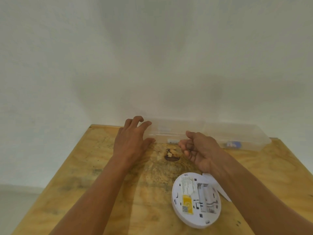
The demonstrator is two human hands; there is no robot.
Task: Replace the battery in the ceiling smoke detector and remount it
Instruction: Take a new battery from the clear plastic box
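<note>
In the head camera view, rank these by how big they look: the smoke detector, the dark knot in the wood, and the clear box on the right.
1. clear box on the right
2. smoke detector, nearer the camera, so the top two are unsure
3. dark knot

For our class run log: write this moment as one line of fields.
left hand: open, at clear box | right hand: curled, contents unclear | smoke detector: back up on table

Counted on one wooden worktop (105, 192): two hands, left hand (131, 141) at 11 o'clock and right hand (202, 150) at 1 o'clock, two clear plastic boxes (171, 131) (240, 138) along 12 o'clock, and one white smoke detector (196, 200) at 5 o'clock.
</note>
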